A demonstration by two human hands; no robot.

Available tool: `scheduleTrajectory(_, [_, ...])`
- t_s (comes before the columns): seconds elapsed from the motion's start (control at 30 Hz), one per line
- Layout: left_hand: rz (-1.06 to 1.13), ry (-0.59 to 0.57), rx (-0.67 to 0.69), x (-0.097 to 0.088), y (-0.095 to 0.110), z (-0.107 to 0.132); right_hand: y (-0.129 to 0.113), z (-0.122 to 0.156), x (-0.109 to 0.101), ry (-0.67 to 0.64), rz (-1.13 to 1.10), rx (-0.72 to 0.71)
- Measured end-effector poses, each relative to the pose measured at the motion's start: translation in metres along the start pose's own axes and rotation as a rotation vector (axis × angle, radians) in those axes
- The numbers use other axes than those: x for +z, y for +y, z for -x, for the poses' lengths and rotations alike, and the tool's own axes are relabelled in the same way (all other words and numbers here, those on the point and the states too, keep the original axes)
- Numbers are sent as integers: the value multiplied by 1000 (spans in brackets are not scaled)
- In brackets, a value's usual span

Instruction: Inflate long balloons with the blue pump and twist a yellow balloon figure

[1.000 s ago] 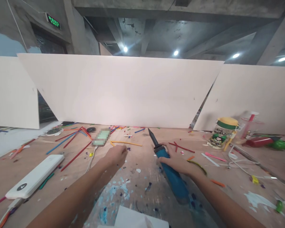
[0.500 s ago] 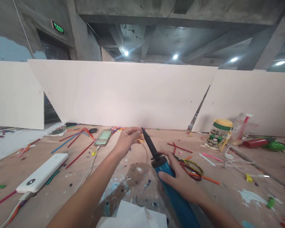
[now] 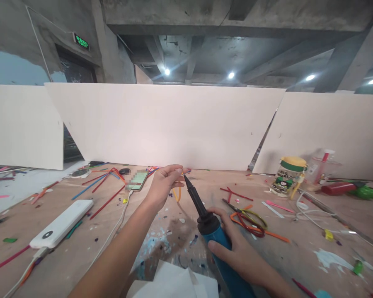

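Observation:
My right hand (image 3: 228,236) is wrapped round the blue barrel of a balloon pump (image 3: 225,258). The pump's black tapered nozzle (image 3: 195,196) points up and to the left. My left hand (image 3: 163,184) is closed in a pinch close to the nozzle tip. A thin, limp yellow balloon (image 3: 178,195) hangs from its fingers in a loop below them. Whether the balloon's end touches the nozzle I cannot tell. Right of the pump lie scissors (image 3: 256,221) with dark red and yellow-green handles.
White boards (image 3: 164,124) stand along the back. At left lie a white power bank (image 3: 62,223), a phone (image 3: 138,181) and several uninflated balloons (image 3: 110,200). A yellow-lidded jar (image 3: 287,176) and a red balloon piece (image 3: 338,188) are at right. White paper (image 3: 174,281) lies in front.
My left hand has moved slightly, and the yellow balloon now hangs lower in a clear loop. The pump's nozzle has shifted a little down and left. The view has shifted slightly.

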State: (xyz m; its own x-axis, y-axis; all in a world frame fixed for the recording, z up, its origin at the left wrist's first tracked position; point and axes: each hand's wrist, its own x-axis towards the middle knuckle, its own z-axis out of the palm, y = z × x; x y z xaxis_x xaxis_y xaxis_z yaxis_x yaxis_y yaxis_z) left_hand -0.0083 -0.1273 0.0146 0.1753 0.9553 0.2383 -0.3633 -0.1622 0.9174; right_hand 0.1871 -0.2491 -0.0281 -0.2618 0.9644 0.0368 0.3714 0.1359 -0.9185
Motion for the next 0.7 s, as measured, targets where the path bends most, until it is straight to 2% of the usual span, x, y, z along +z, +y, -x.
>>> scheduleTrajectory(0.13, [-25, -20, 1, 0, -4, 0, -3, 1, 1, -29, -34, 1])
scheduleTrajectory(0.7, [-19, -58, 4, 3, -7, 2, 4, -1, 4, -10, -17, 43])
